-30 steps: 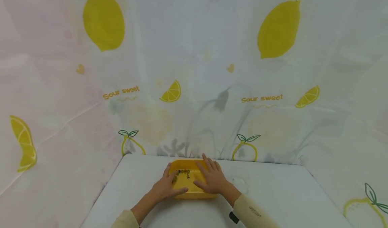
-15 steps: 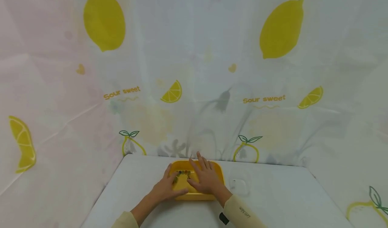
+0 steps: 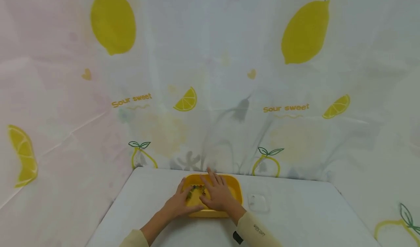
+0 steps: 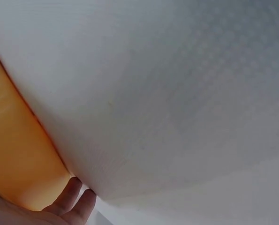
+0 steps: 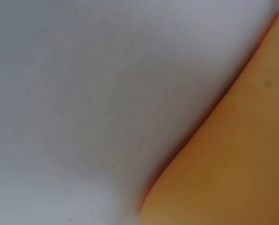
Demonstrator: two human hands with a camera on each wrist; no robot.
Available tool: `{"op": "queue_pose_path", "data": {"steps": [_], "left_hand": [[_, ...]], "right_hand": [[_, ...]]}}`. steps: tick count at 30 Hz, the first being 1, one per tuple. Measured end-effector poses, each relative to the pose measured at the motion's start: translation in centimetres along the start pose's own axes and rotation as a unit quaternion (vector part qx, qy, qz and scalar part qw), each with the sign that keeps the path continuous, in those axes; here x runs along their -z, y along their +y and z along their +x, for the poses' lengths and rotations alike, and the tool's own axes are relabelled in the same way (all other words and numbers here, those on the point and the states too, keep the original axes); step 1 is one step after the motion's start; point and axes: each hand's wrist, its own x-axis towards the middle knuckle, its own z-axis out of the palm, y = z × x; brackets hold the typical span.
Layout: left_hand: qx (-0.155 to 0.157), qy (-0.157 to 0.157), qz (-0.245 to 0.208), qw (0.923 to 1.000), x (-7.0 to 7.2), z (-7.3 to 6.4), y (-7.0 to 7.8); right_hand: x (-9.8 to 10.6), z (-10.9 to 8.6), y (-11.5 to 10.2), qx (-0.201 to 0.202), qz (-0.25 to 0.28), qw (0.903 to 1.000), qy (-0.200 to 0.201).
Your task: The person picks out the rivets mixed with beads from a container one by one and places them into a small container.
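The left hand (image 3: 178,203), fingers spread, touches the yellow tray (image 3: 234,188) at eight o'clock. The right hand (image 3: 220,197), fingers spread, is near beads (image 3: 201,186) at ten.

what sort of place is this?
Likely a small screened-off tabletop workspace: lemon-print sheeting behind and at both sides of a white table, with a yellow tray on it.

Two printed captions on the lemon-patterned backdrop (image 3: 210,46) could be read, and both said "Sour sweet" in orange letters — the left lettering (image 3: 132,100) climbed to the right, the right lettering (image 3: 286,108) ran nearly level. A short line of dark script (image 3: 259,230) stood on the pale right sleeve (image 3: 254,238) — too small to make out.
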Motion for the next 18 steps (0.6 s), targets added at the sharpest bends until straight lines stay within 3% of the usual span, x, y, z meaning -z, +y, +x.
{"op": "queue_pose_path", "data": {"steps": [11, 18], "left_hand": [[-0.015, -0.01, 0.001, 0.9998, 0.01, -0.15, 0.1], [-0.005, -0.01, 0.003, 0.9999, 0.21, -0.19, 0.21]], "right_hand": [[-0.54, -0.17, 0.04, 0.0, 0.017, 0.9999, -0.004], [-1.0, 0.02, 0.23, -0.002, 0.02, 0.9998, 0.001]]}}
